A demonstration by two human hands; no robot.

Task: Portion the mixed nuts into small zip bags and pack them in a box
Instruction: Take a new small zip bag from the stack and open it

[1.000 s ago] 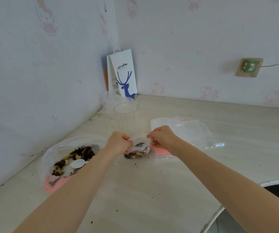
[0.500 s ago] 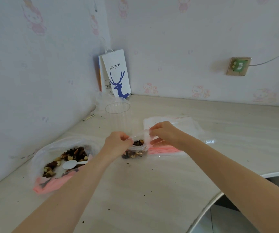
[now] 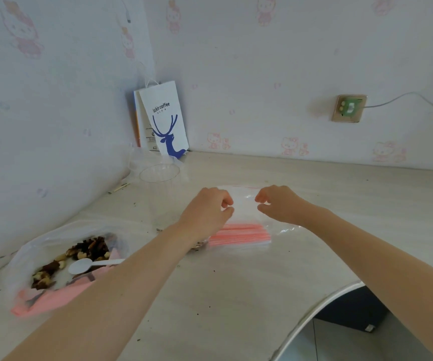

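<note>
A big clear bag of mixed nuts (image 3: 80, 252) lies open at the left with a white plastic spoon (image 3: 81, 265) in it. A small bag with nuts (image 3: 198, 246) lies on the table, mostly hidden under my left forearm. Just right of it is a flat pack of empty clear zip bags (image 3: 240, 234) with red strips. My left hand (image 3: 207, 208) and my right hand (image 3: 279, 204) hover at the far end of that pack, each pinching thin clear plastic of a zip bag (image 3: 245, 204) stretched between them.
A clear plastic cup (image 3: 159, 178) stands behind my hands, near the corner. A white paper coffee bag (image 3: 165, 118) leans against the wall. A wall socket (image 3: 349, 108) with a cable is at the right. The table's curved edge (image 3: 322, 303) runs at lower right. Crumbs dot the tabletop.
Both hands let go of the small filled bag, which now lies on the table, and moved away from me to the pack of empty zip bags.
</note>
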